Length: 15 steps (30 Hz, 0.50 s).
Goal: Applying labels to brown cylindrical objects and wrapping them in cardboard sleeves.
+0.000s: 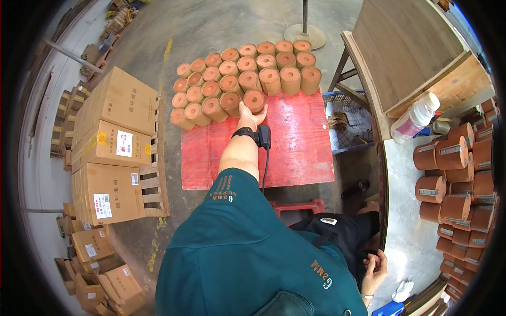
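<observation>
Your left hand [253, 116] wrapped thumb and fingers partway round the near side of a squat cylinder [254, 99], its matte terracotta-coloured top pierced by a round hole. It sat at the front edge of matching brown-sided cylinders [270, 80], over a scuffed, glossy red tabletop [295, 147]. Your right hand [374, 269] curled loosely by the smooth grey bench [403, 210]; whether it gripped anything, I couldn't tell.

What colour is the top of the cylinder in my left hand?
The cylinder's top is terracotta orange; best seen in the head view.
</observation>
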Each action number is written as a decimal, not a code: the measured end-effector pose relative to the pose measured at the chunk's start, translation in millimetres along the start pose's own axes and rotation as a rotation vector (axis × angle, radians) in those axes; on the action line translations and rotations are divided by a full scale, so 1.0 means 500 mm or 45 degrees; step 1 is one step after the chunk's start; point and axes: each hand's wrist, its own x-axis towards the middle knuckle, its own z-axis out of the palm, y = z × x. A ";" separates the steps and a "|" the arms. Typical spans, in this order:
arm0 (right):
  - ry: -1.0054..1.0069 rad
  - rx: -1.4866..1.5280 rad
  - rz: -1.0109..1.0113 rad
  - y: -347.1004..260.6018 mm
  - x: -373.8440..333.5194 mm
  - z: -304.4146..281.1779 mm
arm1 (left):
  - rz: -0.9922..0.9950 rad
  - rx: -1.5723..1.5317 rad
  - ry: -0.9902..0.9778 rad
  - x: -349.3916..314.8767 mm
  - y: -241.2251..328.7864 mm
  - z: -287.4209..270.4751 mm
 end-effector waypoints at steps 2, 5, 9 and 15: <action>-0.027 0.016 -0.016 -0.002 0.007 0.006 | -0.043 -0.357 0.078 0.010 0.002 0.002; 0.046 0.009 -0.008 -0.008 0.006 0.002 | 0.163 -0.314 0.131 0.019 -0.069 0.051; 0.221 0.021 -0.092 -0.029 -0.004 -0.017 | 0.151 -0.314 -0.102 0.136 -0.023 -0.012; 1.132 -0.803 -0.273 0.025 -0.002 -0.140 | 0.000 0.320 0.048 -0.142 -0.125 0.065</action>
